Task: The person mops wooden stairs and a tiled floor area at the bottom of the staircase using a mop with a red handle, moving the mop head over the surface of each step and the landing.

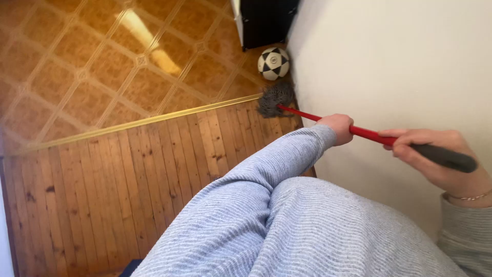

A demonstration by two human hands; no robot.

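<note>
Head view: left hand (338, 127) and right hand (435, 156) clamp the mop handle (366, 133); beyond them, mop head (275, 100) should stay pressed flat along the wall (389, 61).

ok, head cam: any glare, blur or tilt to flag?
Head view: bright window glare streak on the patterned vinyl floor; the whole frame is rolled, wall and plank floor slanting; the grey sleeve close to the lens is soft; mop head, football and both hands, left hand and right hand, on the red handle read clearly; lighting even, shadows faint.
</note>
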